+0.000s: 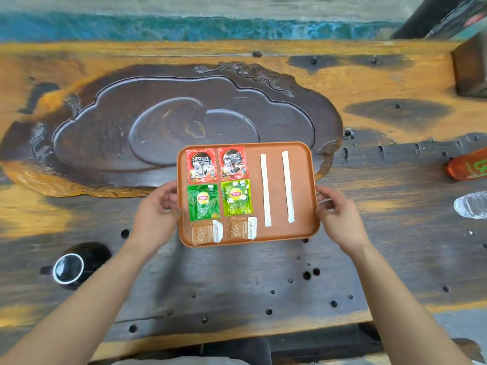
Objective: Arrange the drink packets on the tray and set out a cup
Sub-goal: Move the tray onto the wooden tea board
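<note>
1. Dark, knot-holed wood streaked with orange forms the table point(237, 280), with a carved cloud-shaped tea basin point(131, 122) sunk into it at 11 o'clock from centre.
2. At centre sits an orange rectangular tray point(303, 233), its far edge overlapping the basin's near rim.
3. On the tray's left half, six packets lie flat in two columns: two red Nescafé sachets point(201, 165) point(233, 163) at the 12 o'clock end, two green Lipton sachets point(203, 202) point(236, 198) in the middle row, and two brown sachets with white ends point(207, 232) point(242, 227) at the 6 o'clock end.
4. On the right half, two long white stick packets point(266, 189) point(288, 187) lie parallel, running from 12 to 6 o'clock, apart from each other and from the sachets.
5. A person's left hand point(158, 209) curls its fingers around the tray's 9 o'clock edge; the right hand point(340, 214) grips the 3 o'clock edge in the same way, thumbs on the rim.
6. A black cup point(69, 267) with a white rim stands on the table at 8 o'clock from the tray, well apart, upright and apparently empty.
7. At the frame's 3 o'clock edge lie an orange pouch point(467, 165) and, just nearer, part of a clear plastic bottle point(471, 205).
8. Beyond the table, at 12 o'clock, runs a teal-painted strip point(184, 27).
</note>
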The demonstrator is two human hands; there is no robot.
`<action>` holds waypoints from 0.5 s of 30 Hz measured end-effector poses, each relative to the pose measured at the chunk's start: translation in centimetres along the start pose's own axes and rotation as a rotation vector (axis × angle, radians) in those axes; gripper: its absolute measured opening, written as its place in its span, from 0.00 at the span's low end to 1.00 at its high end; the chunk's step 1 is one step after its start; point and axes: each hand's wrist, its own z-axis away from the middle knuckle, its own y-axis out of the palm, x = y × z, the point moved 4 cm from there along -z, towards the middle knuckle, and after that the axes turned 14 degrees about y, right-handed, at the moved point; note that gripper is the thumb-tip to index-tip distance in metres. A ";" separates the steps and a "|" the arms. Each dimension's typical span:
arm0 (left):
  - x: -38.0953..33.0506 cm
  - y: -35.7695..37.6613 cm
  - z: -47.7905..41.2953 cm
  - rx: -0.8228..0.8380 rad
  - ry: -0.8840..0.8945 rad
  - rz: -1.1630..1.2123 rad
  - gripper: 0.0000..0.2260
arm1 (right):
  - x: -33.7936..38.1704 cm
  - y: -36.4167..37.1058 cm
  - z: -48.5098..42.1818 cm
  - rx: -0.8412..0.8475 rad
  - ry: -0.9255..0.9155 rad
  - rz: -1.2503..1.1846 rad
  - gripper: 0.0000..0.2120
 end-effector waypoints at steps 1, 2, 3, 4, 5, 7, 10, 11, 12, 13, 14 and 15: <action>-0.1 -0.2 -1.3 -0.015 0.004 0.006 0.27 | 1.0 0.3 -1.0 -0.008 -0.006 -0.004 0.24; -0.3 -0.4 -2.7 -0.032 0.001 0.018 0.27 | 2.1 0.6 -2.0 -0.019 -0.014 -0.002 0.25; -0.2 -0.6 -4.1 -0.045 -0.002 0.025 0.26 | 3.1 0.9 -3.0 -0.036 -0.023 0.005 0.25; -0.3 -0.8 -5.4 -0.048 0.000 0.024 0.26 | 4.0 1.2 -4.1 -0.056 -0.029 0.010 0.25; -0.3 -0.9 -6.6 -0.045 0.003 0.018 0.27 | 4.8 1.5 -5.0 -0.076 -0.028 0.006 0.25; -0.5 -0.9 -8.9 -0.032 0.002 0.005 0.27 | 6.3 2.3 -6.6 -0.097 -0.026 -0.001 0.25; -0.2 -0.9 -11.9 -0.030 -0.024 -0.011 0.27 | 7.7 3.2 -8.7 -0.097 -0.013 0.009 0.28; 0.0 -0.8 -12.7 -0.033 -0.031 -0.013 0.27 | 7.9 3.4 -9.5 -0.095 -0.005 0.023 0.28; 0.1 -0.7 -13.4 -0.032 -0.037 -0.011 0.28 | 8.1 3.6 -10.2 -0.091 0.002 0.038 0.28; 0.3 -0.6 -14.1 -0.031 -0.045 -0.006 0.28 | 8.2 3.8 -10.9 -0.088 0.006 0.051 0.28; 0.4 -0.4 -14.6 -0.029 -0.052 0.000 0.28 | 8.4 3.9 -11.4 -0.091 0.014 0.064 0.27; 0.5 -0.3 -15.1 -0.028 -0.057 0.006 0.28 | 8.5 4.0 -11.9 -0.097 0.019 0.077 0.27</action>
